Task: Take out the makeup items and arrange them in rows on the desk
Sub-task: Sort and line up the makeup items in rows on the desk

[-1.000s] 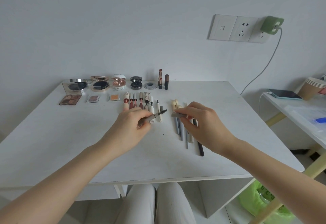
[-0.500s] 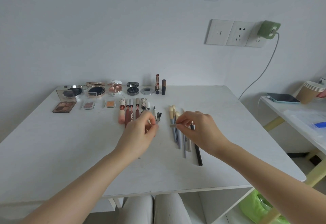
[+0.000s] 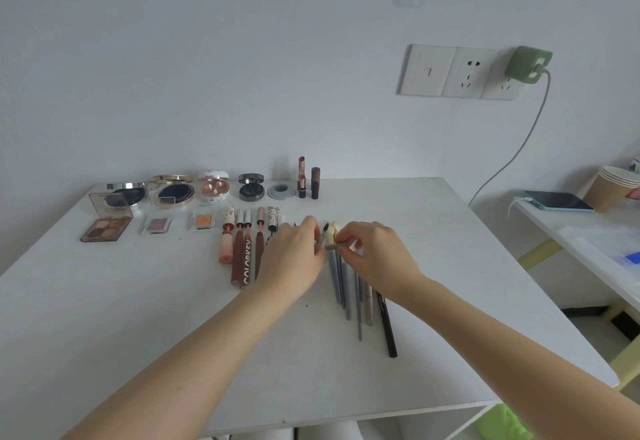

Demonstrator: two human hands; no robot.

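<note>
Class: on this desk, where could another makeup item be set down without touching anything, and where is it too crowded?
Free: the desk right of the brushes up to its right edge, the near strip in front of the lip tubes, and the left side below the eyeshadow palette. Crowded: the back row of compacts and around both hands.
</note>
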